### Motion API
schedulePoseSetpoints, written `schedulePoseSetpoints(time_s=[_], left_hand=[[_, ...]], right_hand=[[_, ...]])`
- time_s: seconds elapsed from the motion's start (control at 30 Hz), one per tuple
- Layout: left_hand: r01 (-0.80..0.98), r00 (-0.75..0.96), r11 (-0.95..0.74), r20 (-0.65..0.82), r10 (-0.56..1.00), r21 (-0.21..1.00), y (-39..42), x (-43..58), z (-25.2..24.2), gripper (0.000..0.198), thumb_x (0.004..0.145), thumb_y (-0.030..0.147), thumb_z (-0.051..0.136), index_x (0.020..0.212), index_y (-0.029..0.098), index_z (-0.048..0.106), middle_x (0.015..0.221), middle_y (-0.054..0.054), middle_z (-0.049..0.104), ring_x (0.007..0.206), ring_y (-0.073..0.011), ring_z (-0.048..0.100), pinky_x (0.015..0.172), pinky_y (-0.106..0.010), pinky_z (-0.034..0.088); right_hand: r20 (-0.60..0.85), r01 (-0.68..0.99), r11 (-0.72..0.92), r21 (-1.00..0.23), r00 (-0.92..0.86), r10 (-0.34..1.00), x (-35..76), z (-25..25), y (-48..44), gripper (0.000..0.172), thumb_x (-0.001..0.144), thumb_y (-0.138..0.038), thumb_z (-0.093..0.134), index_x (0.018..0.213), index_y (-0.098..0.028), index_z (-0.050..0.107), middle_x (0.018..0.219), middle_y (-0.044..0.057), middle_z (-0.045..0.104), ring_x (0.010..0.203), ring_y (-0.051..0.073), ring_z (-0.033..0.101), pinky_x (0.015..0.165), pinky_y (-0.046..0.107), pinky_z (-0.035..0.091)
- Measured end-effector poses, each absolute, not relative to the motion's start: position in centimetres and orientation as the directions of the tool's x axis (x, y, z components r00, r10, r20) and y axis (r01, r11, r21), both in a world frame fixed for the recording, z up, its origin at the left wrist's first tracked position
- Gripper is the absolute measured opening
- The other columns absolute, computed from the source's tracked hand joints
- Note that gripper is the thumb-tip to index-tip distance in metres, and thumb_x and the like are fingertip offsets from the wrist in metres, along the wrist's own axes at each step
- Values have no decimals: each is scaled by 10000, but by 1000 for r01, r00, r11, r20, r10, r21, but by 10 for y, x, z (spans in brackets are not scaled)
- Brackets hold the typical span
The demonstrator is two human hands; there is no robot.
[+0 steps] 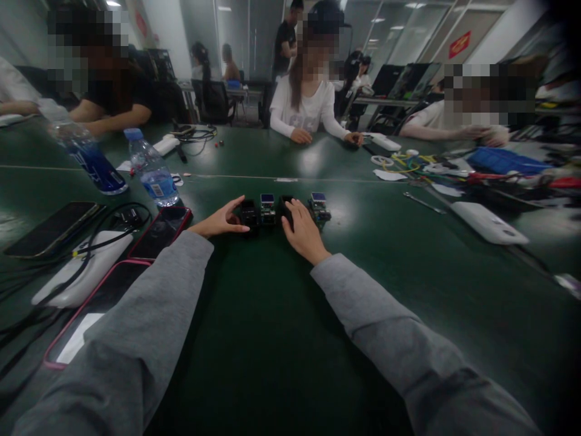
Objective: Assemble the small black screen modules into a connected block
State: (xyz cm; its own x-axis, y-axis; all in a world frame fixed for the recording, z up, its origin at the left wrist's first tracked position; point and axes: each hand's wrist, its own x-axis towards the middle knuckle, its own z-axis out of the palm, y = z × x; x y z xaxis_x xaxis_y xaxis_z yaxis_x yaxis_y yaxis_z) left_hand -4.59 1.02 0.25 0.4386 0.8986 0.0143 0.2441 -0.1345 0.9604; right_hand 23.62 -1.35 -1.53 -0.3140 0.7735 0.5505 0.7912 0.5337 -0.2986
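In the head view, several small items stand in a row on the dark green table (254, 339). My left hand (222, 219) is at the left end, thumb and forefinger spread in a C beside a small black case (250, 214); its fingertips reach the case's edge. To the right of that stands a small circuit board with a screen (267, 209). My right hand (303, 231) is closed over a second black case (285, 204), partly hiding it. A second circuit board with a screen (319, 206) sits just right of my right fingers.
At left are a water bottle (153, 166), a blue-drink bottle (93, 157), phones (158, 233), a white power bank (82, 266) and cables. At right lie a wrench (424, 203), another white device (489, 222) and a blue tray (508, 161). People sit across the table.
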Motion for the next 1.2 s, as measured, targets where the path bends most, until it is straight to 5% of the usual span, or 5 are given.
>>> schedulePoseSetpoints(time_s=[0.33,0.63,0.9,1.03,1.2], left_hand=[[233,447,-93,-22,894,968,9,-44,4,1145,619,211,844,1564,235,200,1322,-163,569,1089,-323,644,918,-491,524],[220,501,-87,-36,865,972,5,-44,12,1113,620,201,835,1552,237,228,1563,-177,321,1358,-383,438,1101,-558,368],[247,513,-111,-32,858,963,7,-48,10,1049,645,175,810,1540,257,269,1477,-154,452,1277,-344,534,1032,-526,452],[245,504,-117,-23,863,962,6,-48,11,1014,661,195,799,1533,270,287,1419,-144,514,1190,-315,600,964,-494,504],[267,473,-87,-52,879,960,5,-48,14,951,687,231,795,1516,256,331,1292,-135,614,1043,-274,666,905,-454,526]], right_hand=[[520,738,609,-292,-411,748,241,-10,-32,479,982,-299,419,1429,-127,437,1534,136,352,1471,257,247,1206,494,305],[483,727,615,-305,-439,758,246,-1,-47,451,994,-316,411,1412,-151,453,1526,124,374,1466,254,261,1202,503,308],[479,752,601,-271,-437,762,246,0,-53,525,1011,-396,401,1487,-179,358,1560,103,318,1474,252,235,1205,488,292],[554,811,528,-251,-327,766,256,5,-48,547,1025,-438,348,1528,-233,279,1582,78,285,1479,265,215,1196,538,263],[634,903,349,-252,-118,764,297,-7,-23,509,1027,-423,320,1487,-215,373,1575,105,292,1470,311,220,1161,593,263]])
